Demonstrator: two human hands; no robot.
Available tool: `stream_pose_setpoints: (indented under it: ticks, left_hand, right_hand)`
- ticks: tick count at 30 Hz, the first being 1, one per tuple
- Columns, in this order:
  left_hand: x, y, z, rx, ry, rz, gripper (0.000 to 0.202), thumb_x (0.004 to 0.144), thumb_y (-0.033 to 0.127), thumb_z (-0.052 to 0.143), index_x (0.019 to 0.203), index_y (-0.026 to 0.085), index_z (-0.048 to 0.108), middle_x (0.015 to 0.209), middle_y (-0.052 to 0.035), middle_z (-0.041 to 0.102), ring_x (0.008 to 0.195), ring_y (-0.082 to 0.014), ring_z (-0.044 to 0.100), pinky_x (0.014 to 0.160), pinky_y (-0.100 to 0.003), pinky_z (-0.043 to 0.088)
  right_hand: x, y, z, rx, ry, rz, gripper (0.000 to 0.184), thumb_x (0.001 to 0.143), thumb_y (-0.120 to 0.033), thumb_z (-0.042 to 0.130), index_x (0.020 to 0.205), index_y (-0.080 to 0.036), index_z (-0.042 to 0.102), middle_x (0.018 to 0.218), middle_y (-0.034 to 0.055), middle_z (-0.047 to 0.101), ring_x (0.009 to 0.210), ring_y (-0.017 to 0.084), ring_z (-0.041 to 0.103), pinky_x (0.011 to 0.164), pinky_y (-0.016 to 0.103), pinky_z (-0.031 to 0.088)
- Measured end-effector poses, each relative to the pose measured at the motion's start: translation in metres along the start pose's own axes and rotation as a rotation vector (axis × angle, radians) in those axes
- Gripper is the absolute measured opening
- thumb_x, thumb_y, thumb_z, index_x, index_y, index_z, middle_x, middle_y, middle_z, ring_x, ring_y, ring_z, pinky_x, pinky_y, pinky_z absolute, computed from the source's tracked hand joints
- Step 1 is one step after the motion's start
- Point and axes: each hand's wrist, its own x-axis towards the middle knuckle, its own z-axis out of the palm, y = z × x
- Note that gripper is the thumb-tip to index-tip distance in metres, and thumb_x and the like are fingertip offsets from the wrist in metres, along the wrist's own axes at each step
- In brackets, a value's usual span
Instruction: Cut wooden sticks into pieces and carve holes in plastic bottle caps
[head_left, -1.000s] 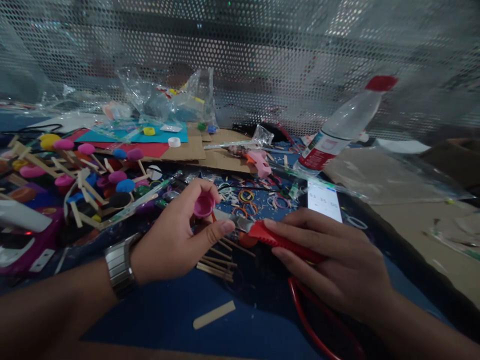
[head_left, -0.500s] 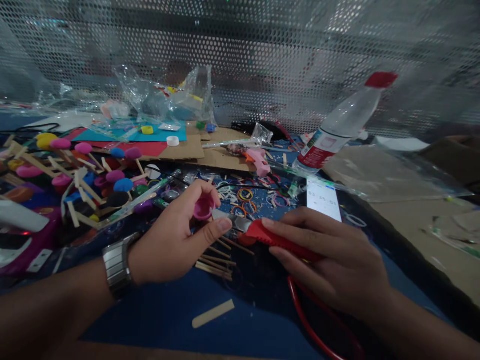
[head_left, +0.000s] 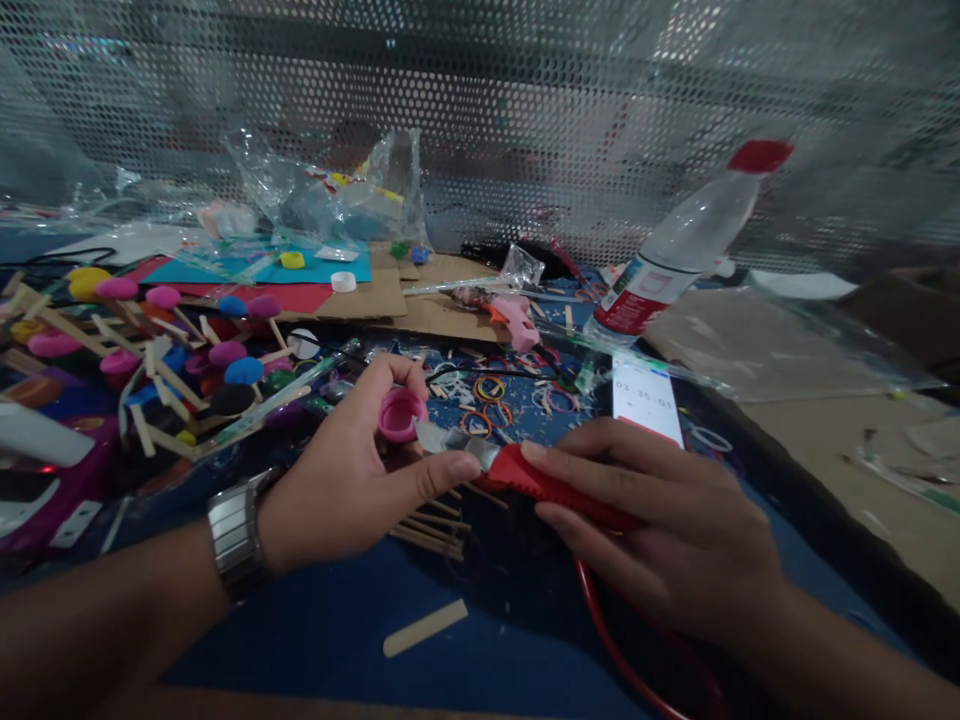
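Between the fingers of my left hand [head_left: 352, 480] is a pink bottle cap [head_left: 401, 415], its hollow side turned partly toward me. My right hand [head_left: 667, 520] is wrapped around the red handle of a utility knife [head_left: 555, 485]. The knife's blade points left and meets the cap's right edge; my left thumb lies along the near side of the blade. Thin wooden sticks [head_left: 431, 532] lie under my left hand. One flat craft stick [head_left: 425, 628] rests nearer to me on the blue surface.
Many coloured caps on wooden sticks [head_left: 244, 372] crowd the left side. A plastic bottle [head_left: 675, 250] leans at the right behind a lit phone [head_left: 645, 395]. Rubber bands [head_left: 491, 388] are scattered mid-table. Cardboard [head_left: 442, 305] and clear bags [head_left: 337, 190] lie before a perforated metal wall [head_left: 465, 100].
The pink cap has turned so more of its inside shows, and it sits slightly left and higher. My left thumb has shifted a little right along the blade. The right hand has barely moved.
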Motion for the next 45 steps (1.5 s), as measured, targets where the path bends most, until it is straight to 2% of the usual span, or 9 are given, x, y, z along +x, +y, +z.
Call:
stream_pose_setpoints:
  ticks: [6, 10, 19, 26, 29, 34, 38, 41, 45]
  left_hand:
    - [0.0016, 0.0002, -0.0024, 0.110, 0.002, 0.043, 0.037, 0.087, 0.047, 0.069, 0.094, 0.021, 0.044, 0.083, 0.0025, 0.046, 0.066, -0.0107, 0.043, 0.059, -0.026, 0.041]
    - [-0.0001, 0.0013, -0.0040, 0.117, -0.020, 0.044, 0.036, 0.088, 0.047, 0.068, 0.095, 0.022, 0.044, 0.081, 0.0032, 0.046, 0.066, -0.0109, 0.043, 0.058, -0.026, 0.041]
    - [0.0000, 0.0035, -0.0055, 0.318, 0.015, 0.172, 0.029, 0.090, 0.042, 0.065, 0.095, 0.022, 0.046, 0.083, 0.0026, 0.046, 0.069, -0.0122, 0.044, 0.063, -0.028, 0.040]
    - [-0.0010, 0.0070, -0.0059, 0.401, 0.036, 0.213, 0.026, 0.090, 0.040, 0.064, 0.093, 0.021, 0.046, 0.084, 0.0024, 0.046, 0.070, -0.0121, 0.044, 0.063, -0.028, 0.040]
    - [0.0001, 0.0048, -0.0061, 0.364, 0.032, 0.188, 0.028, 0.089, 0.040, 0.066, 0.094, 0.021, 0.046, 0.084, 0.0026, 0.046, 0.070, -0.0118, 0.044, 0.063, -0.027, 0.041]
    - [0.0033, 0.0020, -0.0046, 0.138, 0.004, 0.059, 0.036, 0.085, 0.044, 0.071, 0.093, 0.022, 0.043, 0.078, 0.0049, 0.045, 0.062, -0.0097, 0.041, 0.055, -0.024, 0.039]
    - [0.0049, 0.0034, -0.0039, 0.061, -0.031, -0.025, 0.039, 0.083, 0.044, 0.073, 0.086, 0.022, 0.042, 0.073, 0.0060, 0.044, 0.061, -0.0091, 0.040, 0.054, -0.023, 0.037]
    - [0.0049, 0.0046, -0.0048, 0.081, -0.043, -0.018, 0.037, 0.083, 0.043, 0.073, 0.086, 0.022, 0.043, 0.073, 0.0057, 0.046, 0.062, -0.0093, 0.041, 0.055, -0.022, 0.037]
    - [0.0039, 0.0051, -0.0063, 0.145, -0.044, 0.038, 0.034, 0.085, 0.041, 0.072, 0.088, 0.022, 0.044, 0.074, 0.0046, 0.046, 0.064, -0.0105, 0.042, 0.057, -0.023, 0.037]
  right_hand:
    - [0.0010, 0.0001, -0.0014, -0.003, 0.003, -0.029, 0.029, 0.094, -0.023, 0.061, 0.121, -0.029, 0.070, 0.089, 0.0057, 0.068, 0.066, 0.017, 0.067, 0.052, 0.028, 0.058]
    - [0.0017, -0.0004, -0.0028, -0.013, -0.004, -0.039, 0.027, 0.094, -0.024, 0.061, 0.118, -0.026, 0.072, 0.089, 0.0066, 0.069, 0.065, 0.016, 0.068, 0.051, 0.026, 0.058]
    - [0.0018, -0.0003, -0.0015, -0.023, 0.014, -0.087, 0.024, 0.094, -0.025, 0.061, 0.115, -0.019, 0.070, 0.089, 0.0074, 0.068, 0.063, 0.014, 0.066, 0.051, 0.024, 0.057]
    - [0.0016, -0.0012, -0.0002, -0.016, -0.003, -0.031, 0.027, 0.092, -0.023, 0.062, 0.117, -0.028, 0.071, 0.090, 0.0060, 0.068, 0.063, 0.016, 0.066, 0.051, 0.027, 0.057]
    - [0.0018, -0.0023, -0.0002, -0.007, 0.008, -0.021, 0.028, 0.092, -0.022, 0.063, 0.118, -0.030, 0.070, 0.091, 0.0057, 0.068, 0.061, 0.016, 0.065, 0.050, 0.028, 0.057]
    - [0.0012, -0.0038, -0.0014, -0.033, 0.018, -0.013, 0.028, 0.093, -0.023, 0.063, 0.119, -0.031, 0.070, 0.091, 0.0057, 0.069, 0.062, 0.016, 0.066, 0.051, 0.028, 0.058]
    - [0.0013, -0.0035, -0.0026, -0.034, 0.022, -0.019, 0.024, 0.093, -0.023, 0.062, 0.115, -0.025, 0.072, 0.090, 0.0069, 0.068, 0.061, 0.015, 0.065, 0.050, 0.026, 0.057]
    - [0.0021, -0.0032, -0.0033, -0.047, 0.033, -0.056, 0.023, 0.093, -0.024, 0.063, 0.114, -0.022, 0.073, 0.089, 0.0070, 0.068, 0.062, 0.014, 0.065, 0.051, 0.025, 0.056]
    - [0.0024, -0.0047, -0.0041, -0.048, 0.021, -0.036, 0.024, 0.093, -0.025, 0.062, 0.114, -0.028, 0.073, 0.088, 0.0058, 0.068, 0.063, 0.015, 0.066, 0.051, 0.026, 0.057]
